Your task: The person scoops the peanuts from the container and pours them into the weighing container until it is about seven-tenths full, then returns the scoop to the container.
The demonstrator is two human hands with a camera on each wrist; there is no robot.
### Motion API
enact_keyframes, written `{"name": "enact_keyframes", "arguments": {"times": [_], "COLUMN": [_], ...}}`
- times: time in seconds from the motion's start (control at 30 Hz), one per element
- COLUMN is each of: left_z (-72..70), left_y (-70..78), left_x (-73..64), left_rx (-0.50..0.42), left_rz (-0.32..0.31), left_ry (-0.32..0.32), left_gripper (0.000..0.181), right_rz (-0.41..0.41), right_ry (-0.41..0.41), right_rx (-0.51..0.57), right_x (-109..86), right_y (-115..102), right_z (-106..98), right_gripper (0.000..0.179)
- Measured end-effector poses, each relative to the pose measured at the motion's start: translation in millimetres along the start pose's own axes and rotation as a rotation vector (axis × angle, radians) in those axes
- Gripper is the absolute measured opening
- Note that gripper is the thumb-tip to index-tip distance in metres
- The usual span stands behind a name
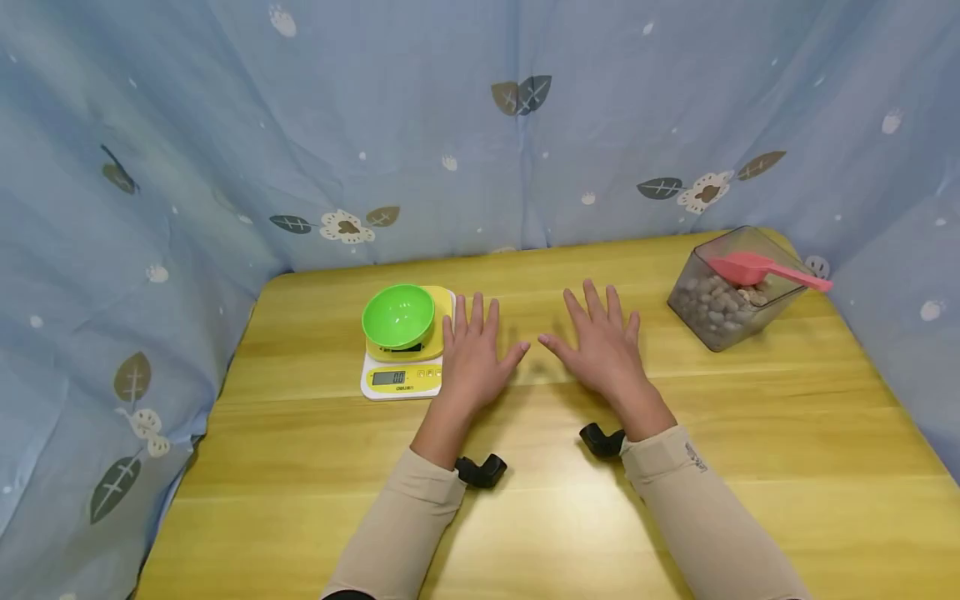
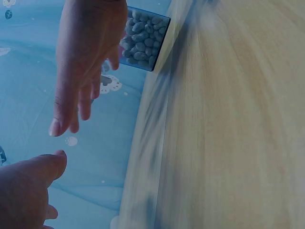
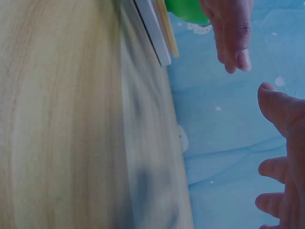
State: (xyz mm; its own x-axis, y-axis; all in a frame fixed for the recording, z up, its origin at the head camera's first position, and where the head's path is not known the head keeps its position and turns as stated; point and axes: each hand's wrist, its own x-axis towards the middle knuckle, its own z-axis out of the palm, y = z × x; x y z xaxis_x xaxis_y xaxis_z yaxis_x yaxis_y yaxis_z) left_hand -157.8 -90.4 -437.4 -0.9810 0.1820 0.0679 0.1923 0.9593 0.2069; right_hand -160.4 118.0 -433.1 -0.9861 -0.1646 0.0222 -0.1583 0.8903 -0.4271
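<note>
Both hands hover over the table with fingers spread and hold nothing. My left hand is nearest the kitchen scale and overlaps its right edge in the head view. On the scale's yellow platform sits a green bowl, its inside bare; the display reads 0.0. My right hand is a little to the right, its thumb pointing at the left thumb with a small gap. Farther right stands a clear grey box of pebbles, with a pink scoop lying on top, its handle over the rim.
The wooden table ends at a blue patterned curtain behind and at the left and right sides. A black wrist mount sticks out from the left sleeve, another black mount from the right one.
</note>
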Motion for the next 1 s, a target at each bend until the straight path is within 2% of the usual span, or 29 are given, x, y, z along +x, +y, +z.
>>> {"name": "enact_keyframes", "arguments": {"times": [0.23,0.4,0.47,0.53,0.67,0.77,0.83,0.9,1.0], "left_z": [0.5,0.3,0.7,1.2,2.0,3.1,4.1,5.3,7.5], "left_y": [5.9,7.3,8.1,10.8,20.8,29.5,35.5,42.1,52.4], "left_x": [-1.2,-1.3,-1.4,-0.6,2.9,6.8,10.1,13.6,18.5], "left_rx": [-0.036,-0.06,-0.085,-0.13,-0.327,-0.498,-0.59,-0.676,-0.77], "left_rz": [0.013,0.027,0.034,0.047,0.088,0.122,0.147,0.168,0.185], "left_ry": [0.009,0.016,0.017,0.017,-0.002,-0.011,-0.008,-0.02,-0.06], "left_gripper": [0.085,0.084,0.084,0.083,0.083,0.083,0.081,0.078,0.076], "right_rz": [-0.026,-0.058,-0.073,-0.091,-0.102,0.012,0.152,0.312,0.486], "right_ry": [0.09,0.238,0.332,0.461,0.794,0.988,1.045,1.04,0.964], "right_rx": [0.034,0.093,0.129,0.165,0.249,0.299,0.365,0.496,0.86], "right_x": [-2.8,-7.4,-10.0,-13.2,-21.0,-28.5,-34.1,-38.8,-43.7], "right_y": [7.2,13.3,18.1,25.8,48.2,70.9,88.1,104.2,123.3], "right_z": [-13.7,-32.8,-41.6,-51.5,-74.6,-90.5,-100.1,-108.0,-116.4], "right_gripper": [0.088,0.08,0.075,0.07,0.058,0.057,0.06,0.067,0.077]}}
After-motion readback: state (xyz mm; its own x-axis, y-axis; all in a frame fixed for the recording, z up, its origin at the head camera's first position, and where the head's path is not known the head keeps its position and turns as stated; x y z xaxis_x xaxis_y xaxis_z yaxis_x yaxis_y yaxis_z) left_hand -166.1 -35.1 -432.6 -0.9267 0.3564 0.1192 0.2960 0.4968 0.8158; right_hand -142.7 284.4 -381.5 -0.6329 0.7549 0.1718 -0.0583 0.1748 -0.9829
